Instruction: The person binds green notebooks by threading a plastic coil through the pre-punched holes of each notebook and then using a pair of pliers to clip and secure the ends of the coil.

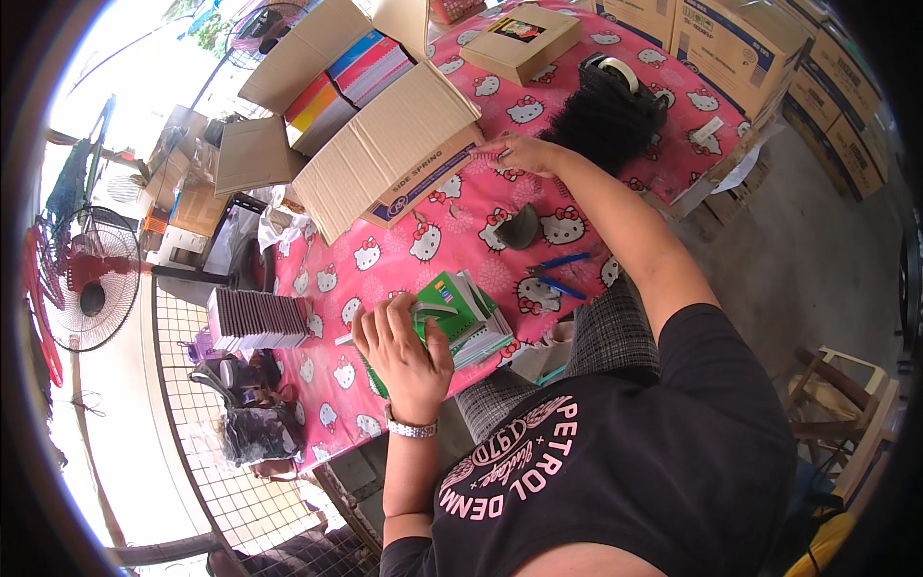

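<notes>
My left hand [402, 361], with a metal-band watch at its wrist, rests over a small stack of green-covered notebooks [452, 300] at the table's near edge. Its fingers are slightly bent and apart; what lies under the palm is hidden. My right hand [524, 154] reaches across the table with fingers stretched to the corner of an open cardboard box [385, 154]. Nothing shows in it, and whether its fingertips touch the box is unclear. Between my hands lie a dark grey curved piece [519, 228] and a blue-handled hand tool [562, 287], perhaps pliers.
Colourful notebooks [370, 72] fill the box. A heap of black thin strands or coils [601, 120] lies right of my right hand, beside a tape dispenser [615, 72]. A closed flat carton [524, 43] sits behind. Stacked notebooks [258, 317] stand left, near a fan [91, 279].
</notes>
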A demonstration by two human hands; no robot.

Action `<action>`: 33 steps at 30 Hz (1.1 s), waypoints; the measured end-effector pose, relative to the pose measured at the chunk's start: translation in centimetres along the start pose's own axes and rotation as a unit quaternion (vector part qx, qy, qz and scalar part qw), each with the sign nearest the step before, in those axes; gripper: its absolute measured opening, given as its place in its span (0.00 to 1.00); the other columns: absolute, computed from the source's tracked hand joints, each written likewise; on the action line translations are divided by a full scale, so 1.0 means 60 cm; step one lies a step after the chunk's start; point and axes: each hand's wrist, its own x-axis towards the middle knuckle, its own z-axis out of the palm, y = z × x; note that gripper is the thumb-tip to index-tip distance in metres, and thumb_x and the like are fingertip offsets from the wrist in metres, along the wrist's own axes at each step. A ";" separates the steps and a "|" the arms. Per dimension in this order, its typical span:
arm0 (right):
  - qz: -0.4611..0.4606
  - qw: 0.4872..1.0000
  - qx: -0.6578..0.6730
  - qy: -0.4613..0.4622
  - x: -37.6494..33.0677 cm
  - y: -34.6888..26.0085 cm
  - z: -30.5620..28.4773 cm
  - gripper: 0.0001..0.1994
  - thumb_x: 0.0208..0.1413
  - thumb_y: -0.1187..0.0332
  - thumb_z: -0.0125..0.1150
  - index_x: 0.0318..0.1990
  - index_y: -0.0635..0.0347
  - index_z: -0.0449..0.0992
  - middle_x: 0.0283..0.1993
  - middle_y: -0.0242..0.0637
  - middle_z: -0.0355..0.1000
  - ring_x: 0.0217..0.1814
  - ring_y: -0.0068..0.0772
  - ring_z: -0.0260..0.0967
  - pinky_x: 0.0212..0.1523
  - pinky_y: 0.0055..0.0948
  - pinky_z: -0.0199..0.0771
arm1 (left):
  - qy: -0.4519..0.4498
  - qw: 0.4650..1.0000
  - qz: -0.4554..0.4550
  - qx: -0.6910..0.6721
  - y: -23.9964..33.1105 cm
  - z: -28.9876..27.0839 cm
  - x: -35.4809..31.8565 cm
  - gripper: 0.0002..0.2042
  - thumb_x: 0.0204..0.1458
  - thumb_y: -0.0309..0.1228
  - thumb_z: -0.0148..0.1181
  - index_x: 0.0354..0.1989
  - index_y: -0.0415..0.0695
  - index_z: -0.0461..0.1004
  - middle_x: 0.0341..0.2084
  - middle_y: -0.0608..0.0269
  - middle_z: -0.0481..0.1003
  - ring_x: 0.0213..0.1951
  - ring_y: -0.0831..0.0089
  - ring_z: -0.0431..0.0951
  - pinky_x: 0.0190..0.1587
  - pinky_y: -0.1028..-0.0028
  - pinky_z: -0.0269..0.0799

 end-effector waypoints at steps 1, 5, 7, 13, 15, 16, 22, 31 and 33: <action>-0.040 0.996 -0.074 0.015 0.003 0.000 0.004 0.19 0.67 0.66 0.53 0.64 0.46 0.71 0.46 0.35 0.72 0.44 0.18 0.66 0.34 0.22 0.67 | -0.001 1.000 -0.001 0.001 -0.001 0.000 -0.001 0.15 0.49 0.33 0.53 0.44 0.40 0.70 0.37 0.53 0.72 0.44 0.53 0.70 0.61 0.51 0.55; 0.087 0.988 0.114 -0.053 0.016 -0.008 0.008 0.18 0.68 0.66 0.51 0.64 0.48 0.72 0.39 0.33 0.72 0.28 0.19 0.65 0.28 0.20 0.67 | -0.005 1.000 -0.006 0.003 -0.005 -0.001 -0.003 0.15 0.49 0.33 0.53 0.44 0.40 0.70 0.37 0.53 0.72 0.44 0.53 0.70 0.61 0.52 0.55; 0.084 0.982 0.164 -0.031 0.015 -0.011 0.014 0.18 0.68 0.65 0.51 0.64 0.48 0.72 0.36 0.31 0.71 0.22 0.19 0.62 0.25 0.19 0.66 | -0.007 1.000 -0.004 0.003 -0.005 -0.001 -0.003 0.15 0.49 0.33 0.53 0.44 0.40 0.70 0.37 0.53 0.72 0.44 0.53 0.70 0.61 0.52 0.55; -0.018 0.995 0.092 -0.019 0.011 -0.008 0.016 0.18 0.68 0.67 0.52 0.63 0.43 0.73 0.36 0.31 0.71 0.24 0.18 0.65 0.23 0.21 0.68 | -0.009 1.000 0.005 -0.003 -0.002 -0.003 0.001 0.15 0.49 0.31 0.53 0.45 0.40 0.70 0.37 0.53 0.72 0.44 0.53 0.70 0.61 0.52 0.55; -0.011 0.997 0.074 -0.014 0.013 -0.013 0.020 0.18 0.68 0.67 0.52 0.63 0.43 0.73 0.36 0.31 0.71 0.23 0.18 0.65 0.21 0.20 0.67 | -0.011 1.000 0.005 0.002 -0.002 -0.005 0.000 0.15 0.49 0.31 0.53 0.45 0.39 0.70 0.37 0.53 0.72 0.44 0.53 0.70 0.61 0.52 0.55; 0.010 0.997 0.072 -0.009 0.012 -0.011 0.017 0.17 0.68 0.67 0.52 0.63 0.43 0.73 0.37 0.31 0.71 0.23 0.17 0.64 0.21 0.19 0.66 | -0.012 1.000 0.006 0.002 -0.002 -0.005 0.001 0.15 0.49 0.31 0.54 0.45 0.39 0.70 0.37 0.52 0.72 0.44 0.53 0.70 0.61 0.52 0.55; 0.091 0.975 0.202 -0.029 0.017 -0.022 0.011 0.17 0.67 0.64 0.54 0.62 0.47 0.74 0.32 0.28 0.70 0.23 0.16 0.63 0.18 0.20 0.64 | -0.018 1.000 0.001 0.000 -0.003 -0.003 0.000 0.15 0.49 0.30 0.54 0.45 0.39 0.70 0.38 0.52 0.72 0.45 0.52 0.70 0.62 0.51 0.54; 0.050 0.973 0.219 -0.055 0.021 -0.013 0.007 0.16 0.68 0.59 0.54 0.59 0.46 0.77 0.28 0.26 0.70 0.25 0.16 0.62 0.23 0.22 0.62 | -0.031 0.999 0.002 -0.006 -0.001 -0.006 0.005 0.15 0.52 0.31 0.52 0.46 0.38 0.70 0.38 0.49 0.71 0.45 0.48 0.68 0.59 0.53 0.56; 0.051 0.989 0.132 -0.050 0.029 -0.034 0.030 0.19 0.63 0.73 0.52 0.61 0.47 0.75 0.29 0.28 0.71 0.25 0.17 0.62 0.23 0.22 0.64 | -0.046 0.999 -0.013 0.006 -0.014 -0.006 -0.006 0.15 0.52 0.30 0.53 0.47 0.38 0.71 0.39 0.48 0.72 0.46 0.48 0.69 0.60 0.51 0.56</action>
